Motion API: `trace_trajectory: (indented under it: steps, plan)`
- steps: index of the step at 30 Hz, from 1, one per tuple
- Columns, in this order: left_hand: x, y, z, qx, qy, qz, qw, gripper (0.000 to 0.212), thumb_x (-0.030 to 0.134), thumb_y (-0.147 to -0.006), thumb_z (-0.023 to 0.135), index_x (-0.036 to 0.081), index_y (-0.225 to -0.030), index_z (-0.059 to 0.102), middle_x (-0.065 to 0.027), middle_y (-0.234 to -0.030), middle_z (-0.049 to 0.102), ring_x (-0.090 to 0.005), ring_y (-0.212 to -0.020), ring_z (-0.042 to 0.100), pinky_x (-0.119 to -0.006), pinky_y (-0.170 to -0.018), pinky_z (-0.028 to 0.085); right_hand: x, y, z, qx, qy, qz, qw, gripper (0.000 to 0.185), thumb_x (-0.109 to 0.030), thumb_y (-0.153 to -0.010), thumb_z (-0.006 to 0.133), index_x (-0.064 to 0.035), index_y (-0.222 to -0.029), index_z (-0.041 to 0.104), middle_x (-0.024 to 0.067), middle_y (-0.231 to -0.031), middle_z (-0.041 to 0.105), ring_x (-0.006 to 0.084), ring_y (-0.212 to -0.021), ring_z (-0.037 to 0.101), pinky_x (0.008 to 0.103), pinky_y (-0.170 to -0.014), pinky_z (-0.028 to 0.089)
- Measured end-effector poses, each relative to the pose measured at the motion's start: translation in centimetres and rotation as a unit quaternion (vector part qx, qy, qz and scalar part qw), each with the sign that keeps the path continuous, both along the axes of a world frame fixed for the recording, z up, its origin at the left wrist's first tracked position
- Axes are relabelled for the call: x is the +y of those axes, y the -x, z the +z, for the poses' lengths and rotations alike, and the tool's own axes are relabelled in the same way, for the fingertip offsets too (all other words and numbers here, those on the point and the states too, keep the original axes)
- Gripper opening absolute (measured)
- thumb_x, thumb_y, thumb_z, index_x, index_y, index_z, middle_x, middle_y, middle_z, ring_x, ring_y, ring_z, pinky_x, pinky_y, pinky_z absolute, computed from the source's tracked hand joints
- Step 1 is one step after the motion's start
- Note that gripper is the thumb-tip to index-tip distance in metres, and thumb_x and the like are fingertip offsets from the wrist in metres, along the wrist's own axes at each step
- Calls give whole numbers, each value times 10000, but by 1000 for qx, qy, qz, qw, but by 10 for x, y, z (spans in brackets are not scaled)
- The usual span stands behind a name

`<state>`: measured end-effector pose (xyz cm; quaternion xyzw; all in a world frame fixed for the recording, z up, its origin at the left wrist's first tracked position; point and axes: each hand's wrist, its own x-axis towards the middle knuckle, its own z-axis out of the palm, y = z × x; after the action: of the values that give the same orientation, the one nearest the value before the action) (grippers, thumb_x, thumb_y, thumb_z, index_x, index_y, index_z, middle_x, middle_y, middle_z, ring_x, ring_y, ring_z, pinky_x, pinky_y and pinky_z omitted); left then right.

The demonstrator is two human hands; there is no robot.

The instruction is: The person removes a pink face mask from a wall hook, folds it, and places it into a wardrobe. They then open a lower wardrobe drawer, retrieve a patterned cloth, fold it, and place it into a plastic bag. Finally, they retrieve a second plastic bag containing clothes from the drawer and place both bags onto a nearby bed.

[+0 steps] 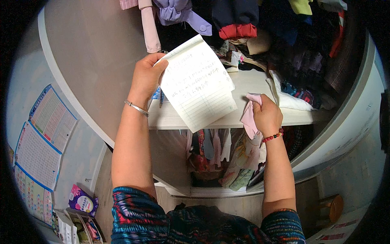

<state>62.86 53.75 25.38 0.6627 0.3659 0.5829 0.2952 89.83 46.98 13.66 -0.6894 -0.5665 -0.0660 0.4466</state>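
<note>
My left hand (149, 76) holds a lined paper notebook (198, 82) by its upper left edge, thumb on top. Its pages bear handwriting, and it is tilted above a pale wooden wardrobe shelf (170, 122). A pencil (161, 99) and a blue-patterned item (156, 94) lie partly hidden behind the notebook. My right hand (268, 116) grips a pink cloth (249, 117) at the shelf's front edge. Just beyond that hand, a white folded cloth (289, 97) rests on the shelf.
Clothes hang above the shelf, among them a lilac garment (173, 12) and a navy one with red cuffs (234, 18). More clothes (213, 149) hang below. Curved-looking wardrobe panels stand at both sides. A wooden stool (335, 209) is low right, a purple packet (82, 201) low left.
</note>
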Motion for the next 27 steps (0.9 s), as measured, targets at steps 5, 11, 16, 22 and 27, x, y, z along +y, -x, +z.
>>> trace_trajectory:
  steps: [5, 11, 16, 22, 27]
  plan:
    - [1, 1, 0, -16, -18, -28, 999, 137, 42, -780, 551, -26, -893, 588, -29, -762, 588, -76, -645, 536, -193, -583, 428, 3, -1, -3, -17, -4, -8, 1000, 145, -226, -781, 537, -109, -855, 582, 120, -758, 606, 329, -711, 567, 387, -590, 444]
    - [4, 2, 0, 2, -27, -31, 999, 135, 43, -782, 547, -21, -893, 589, -29, -765, 589, -80, -655, 535, -205, -601, 435, 3, -1, -3, -7, 3, -5, 1000, 153, -219, -779, 541, -123, -885, 593, 114, -777, 611, 325, -720, 571, 383, -597, 448]
    - [3, 2, 0, 1, -31, -36, 999, 132, 43, -783, 545, -20, -890, 590, -33, -766, 591, -84, -660, 536, -212, -605, 436, -1, 2, 2, 4, -2, 3, 1000, 142, -212, -782, 537, -124, -876, 595, 115, -778, 611, 322, -718, 572, 383, -592, 448]
    - [3, 2, 0, 25, -26, -34, 999, 158, 60, -803, 536, -20, -936, 566, -39, -806, 592, -88, -693, 551, -199, -628, 445, -1, 1, 1, 5, -2, 7, 1000, 142, -220, -779, 535, -114, -860, 583, 118, -785, 608, 322, -718, 574, 394, -595, 450]
    - [6, 2, -3, 5, -40, -45, 998, 130, 45, -787, 537, -20, -885, 590, -25, -757, 588, -76, -643, 528, -209, -594, 433, -1, 2, 0, -5, -3, 2, 1000, 139, -222, -785, 533, -108, -852, 575, 128, -747, 601, 335, -705, 567, 393, -574, 441]
